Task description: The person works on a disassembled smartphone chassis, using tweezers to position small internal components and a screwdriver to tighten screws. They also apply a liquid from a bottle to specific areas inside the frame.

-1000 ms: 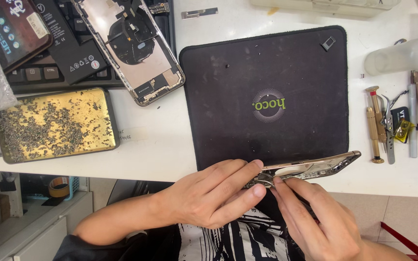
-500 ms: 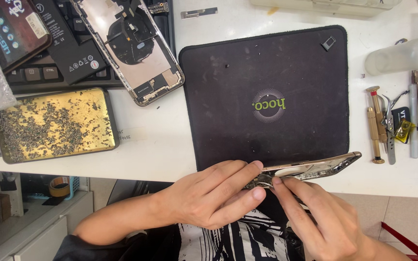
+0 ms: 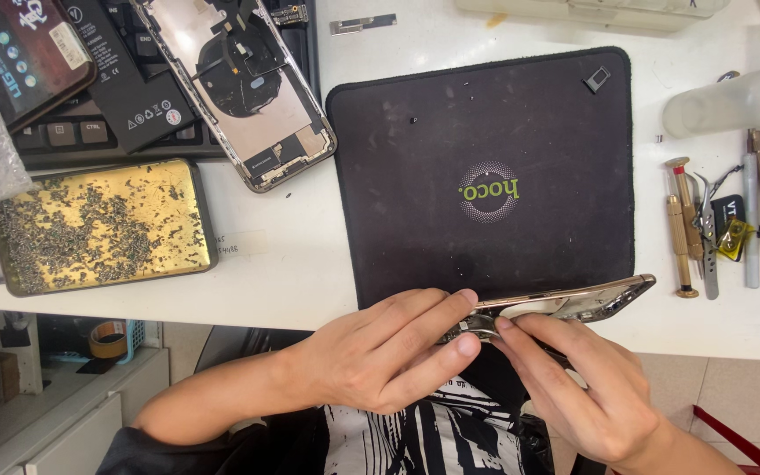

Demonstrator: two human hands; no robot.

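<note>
**Phone frame orientation at bench edge**

The gold metal phone frame (image 3: 565,303) lies edge-on at the near rim of the black rubber work mat (image 3: 485,167), long axis left-right. Left hand (image 3: 380,361) and right hand (image 3: 582,387) pinch its left end.

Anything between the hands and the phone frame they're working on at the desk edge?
Nothing visible. The left hand and right hand both already grip the gold phone frame, fingertips meeting at its left end, over the front edge of the black mat. The screwdrivers lie apart, to the right.
</note>
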